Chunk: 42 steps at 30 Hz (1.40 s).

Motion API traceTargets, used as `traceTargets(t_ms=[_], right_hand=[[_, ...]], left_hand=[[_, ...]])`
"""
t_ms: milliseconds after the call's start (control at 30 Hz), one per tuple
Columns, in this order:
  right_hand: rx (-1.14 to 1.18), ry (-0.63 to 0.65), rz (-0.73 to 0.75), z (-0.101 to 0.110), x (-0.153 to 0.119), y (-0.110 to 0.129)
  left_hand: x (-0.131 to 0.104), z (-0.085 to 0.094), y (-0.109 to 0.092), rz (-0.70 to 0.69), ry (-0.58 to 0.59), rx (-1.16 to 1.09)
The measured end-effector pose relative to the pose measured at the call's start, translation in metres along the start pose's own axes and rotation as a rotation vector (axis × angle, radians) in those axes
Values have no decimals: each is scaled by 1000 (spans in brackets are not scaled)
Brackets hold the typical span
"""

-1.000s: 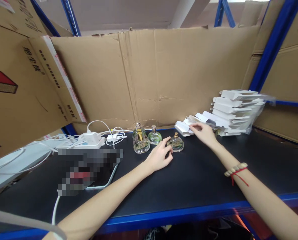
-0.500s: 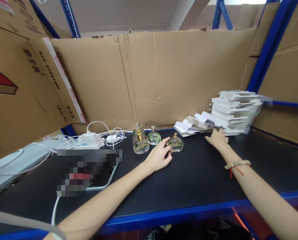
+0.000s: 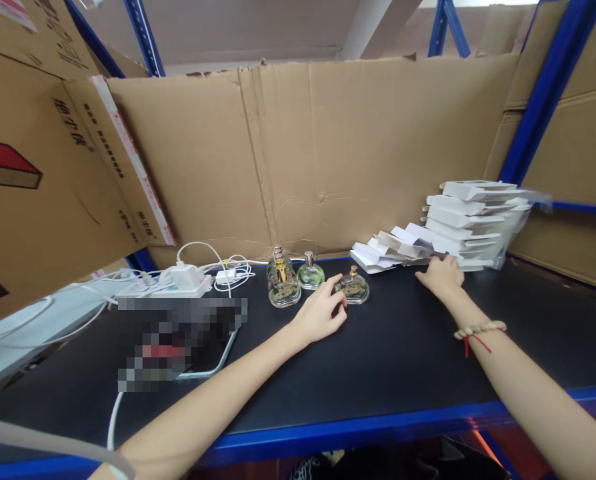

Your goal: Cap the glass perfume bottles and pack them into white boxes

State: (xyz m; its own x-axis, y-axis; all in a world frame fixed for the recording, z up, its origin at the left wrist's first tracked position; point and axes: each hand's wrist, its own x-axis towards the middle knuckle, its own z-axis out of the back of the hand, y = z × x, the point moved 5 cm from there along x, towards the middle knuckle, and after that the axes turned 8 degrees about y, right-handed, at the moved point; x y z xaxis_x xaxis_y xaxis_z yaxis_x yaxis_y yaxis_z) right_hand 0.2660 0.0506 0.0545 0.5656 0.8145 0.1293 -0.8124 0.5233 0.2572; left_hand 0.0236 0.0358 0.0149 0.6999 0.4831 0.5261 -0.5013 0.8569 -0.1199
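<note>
My left hand (image 3: pixel 322 312) rests on the black tabletop with its fingers curved and apart. Its fingertips are at the left side of a clear glass perfume bottle (image 3: pixel 354 288) with a gold neck; whether they press on it I cannot tell. Just left stand a green-tinted perfume bottle (image 3: pixel 310 275) with a silver neck and a gold-topped perfume bottle (image 3: pixel 284 292), with another partly hidden behind it. On the right, my right hand (image 3: pixel 442 275) lies with thumb stretched out and fingertips at the front of the folded white cartons (image 3: pixel 393 250), holding nothing visible.
A tall stack of white cartons (image 3: pixel 471 223) in clear plastic stands behind my right hand. A white power strip (image 3: pixel 183 283) with cables and a tablet-like device (image 3: pixel 213 370), partly blurred out, lie at left. Cardboard walls (image 3: pixel 378 147) and blue shelf posts (image 3: pixel 548 100) enclose the black tabletop (image 3: pixel 378 367).
The whole view has shifted slightly. My right hand has turned a little at the cartons, its fingers less spread. My left hand stays beside the perfume bottle.
</note>
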Motion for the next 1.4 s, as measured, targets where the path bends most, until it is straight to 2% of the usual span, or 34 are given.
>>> traceTargets(t_ms=[100,267,333,400,467,567,667,833,967,1033,1400], right_hand=[[7,-36,40,6,1,-1],[156,-85,70,11,5,-5],[260,-102,91,12,4,-1],[446,-112,176,13,1,9],[701,-100,335,13,-5,26],[1030,-31,615,10,-20,54],[1148,24,788,4,-35,72],[1119,25,950,0,-52,82],[1142,-114,942,9,-52,76],[1135,-144,926,11,-50,74],[921,-50,1046,-5,-56,85]], left_hand=[[0,0,0,-1,3,-5],[-1,0,2,-19,-16,4],[-1,0,1,-28,-32,25],[0,1,0,5,-47,52],[1,2,2,108,-30,80],[2,3,8,333,63,117],[2,1,13,490,174,123],[0,-3,16,541,254,97],[0,-3,17,527,223,67],[0,-4,17,525,217,52],[1,-3,20,590,213,19]])
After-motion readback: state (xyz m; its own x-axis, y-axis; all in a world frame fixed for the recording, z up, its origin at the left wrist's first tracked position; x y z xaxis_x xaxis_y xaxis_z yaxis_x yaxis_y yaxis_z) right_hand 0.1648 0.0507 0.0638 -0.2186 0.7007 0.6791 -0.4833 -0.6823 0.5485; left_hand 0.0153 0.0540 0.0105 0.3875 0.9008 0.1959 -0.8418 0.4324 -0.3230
